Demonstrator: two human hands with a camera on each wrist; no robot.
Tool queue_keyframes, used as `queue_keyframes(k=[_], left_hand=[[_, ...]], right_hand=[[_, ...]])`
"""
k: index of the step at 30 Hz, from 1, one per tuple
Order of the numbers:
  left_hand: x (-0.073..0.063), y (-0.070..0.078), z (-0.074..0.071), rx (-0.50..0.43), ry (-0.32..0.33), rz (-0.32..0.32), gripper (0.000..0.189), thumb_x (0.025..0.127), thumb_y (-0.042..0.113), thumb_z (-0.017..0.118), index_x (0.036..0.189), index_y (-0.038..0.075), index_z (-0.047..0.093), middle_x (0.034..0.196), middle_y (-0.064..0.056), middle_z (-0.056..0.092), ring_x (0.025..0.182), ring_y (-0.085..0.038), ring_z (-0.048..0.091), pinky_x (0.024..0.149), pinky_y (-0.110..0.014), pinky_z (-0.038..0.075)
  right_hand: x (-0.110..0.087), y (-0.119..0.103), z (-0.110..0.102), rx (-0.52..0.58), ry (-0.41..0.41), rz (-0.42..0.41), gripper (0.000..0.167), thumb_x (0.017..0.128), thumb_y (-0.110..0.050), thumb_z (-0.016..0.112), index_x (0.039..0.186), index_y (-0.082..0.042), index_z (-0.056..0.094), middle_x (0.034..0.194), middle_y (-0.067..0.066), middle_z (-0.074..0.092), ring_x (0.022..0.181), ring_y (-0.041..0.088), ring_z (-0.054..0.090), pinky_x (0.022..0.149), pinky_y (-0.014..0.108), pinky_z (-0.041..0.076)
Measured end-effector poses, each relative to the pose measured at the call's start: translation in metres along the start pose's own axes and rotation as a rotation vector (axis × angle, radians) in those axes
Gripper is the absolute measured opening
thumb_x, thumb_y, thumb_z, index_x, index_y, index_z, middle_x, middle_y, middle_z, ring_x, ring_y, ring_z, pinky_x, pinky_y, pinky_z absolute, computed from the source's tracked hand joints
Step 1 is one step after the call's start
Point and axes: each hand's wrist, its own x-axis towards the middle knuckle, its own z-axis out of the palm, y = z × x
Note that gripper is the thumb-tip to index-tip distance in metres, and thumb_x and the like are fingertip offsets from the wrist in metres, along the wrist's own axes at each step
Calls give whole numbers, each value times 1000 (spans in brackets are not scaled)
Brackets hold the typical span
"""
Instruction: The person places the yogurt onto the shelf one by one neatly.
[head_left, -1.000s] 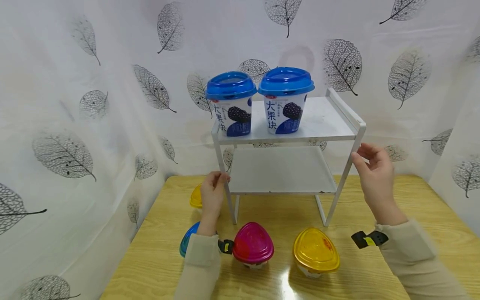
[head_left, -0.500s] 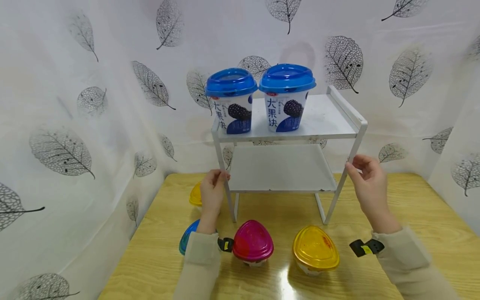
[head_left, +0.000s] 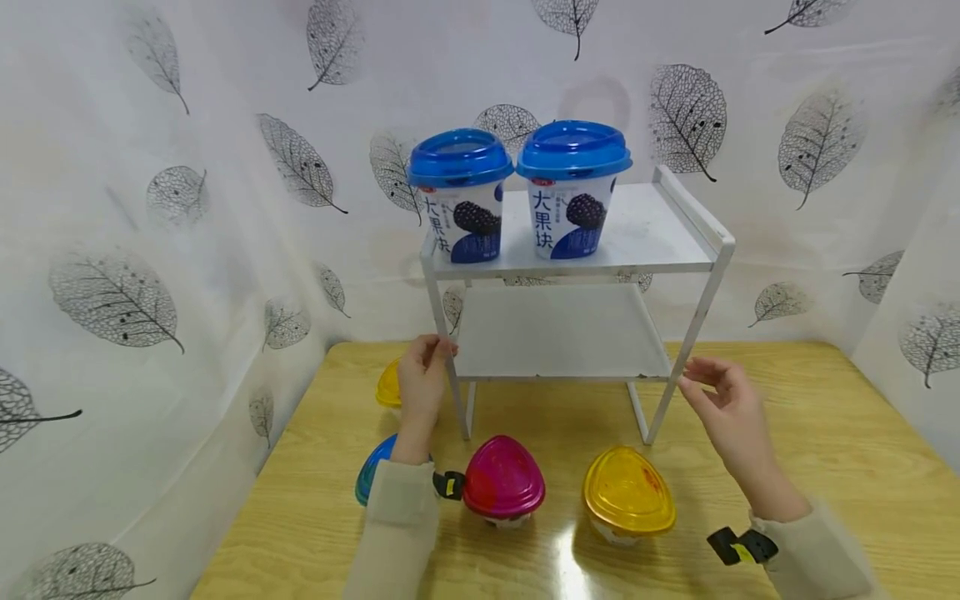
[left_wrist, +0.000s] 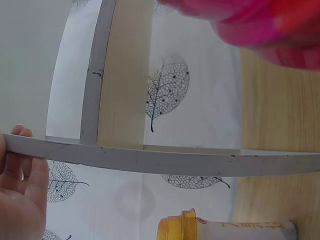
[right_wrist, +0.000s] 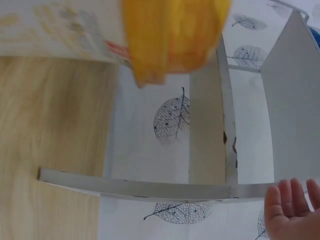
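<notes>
A white two-tier shelf rack (head_left: pixel 555 333) stands on the table. My left hand (head_left: pixel 422 375) pinches its left front leg between thumb and fingers; the left wrist view shows that hand (left_wrist: pixel 22 195) around the bar. Beside the right front leg is my right hand (head_left: pixel 723 400), fingers loosely bent, tips at or very near the leg at lower-tier height. In the right wrist view the fingers (right_wrist: pixel 292 202) lie against the bar without closing round it. Two yogurt cups with blue lids, the left one (head_left: pixel 465 200) and the right one (head_left: pixel 573 192), sit upright on the top tier.
On the table before the rack stand a pink-lidded cup (head_left: pixel 504 479) and a yellow-lidded cup (head_left: pixel 628 492). A blue-lidded cup (head_left: pixel 372 471) is partly hidden by my left forearm. Another yellow-lidded cup (head_left: pixel 388 385) is behind my left hand. A leaf-patterned curtain (head_left: pixel 225 250) surrounds the table.
My right hand has slid down along the right front leg, from near the top tier to lower-tier height. My left hand stays on its leg. The head view has tilted slightly.
</notes>
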Motion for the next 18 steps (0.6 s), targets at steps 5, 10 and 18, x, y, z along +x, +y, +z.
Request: queue_keyframes(k=[5, 10, 18], left_hand=[[0, 1, 0, 3, 2, 1, 20, 88, 10, 51, 87, -9, 57, 80, -20, 62, 77, -28, 59, 75, -35, 48], [0, 1, -1, 7, 1, -2, 21, 88, 12, 51, 86, -8, 57, 80, -19, 62, 76, -27, 59, 75, -35, 48], [0, 1, 0, 18, 7, 14, 22, 88, 13, 51, 86, -8, 57, 80, -19, 62, 76, -27, 58, 74, -35, 48]], right_hand=[[-16, 1, 3, -143, -155, -46, 32, 83, 0, 59, 110, 10, 45, 101, 7, 53, 89, -2, 48, 71, 8, 42], [-29, -3, 9, -322, -278, -91, 43, 78, -8, 67, 113, 8, 47, 103, 16, 56, 90, 14, 52, 72, 20, 47], [-50, -4, 21, -532, -412, -148, 63, 71, -31, 74, 114, 8, 49, 103, 18, 57, 93, 33, 53, 76, 48, 44]])
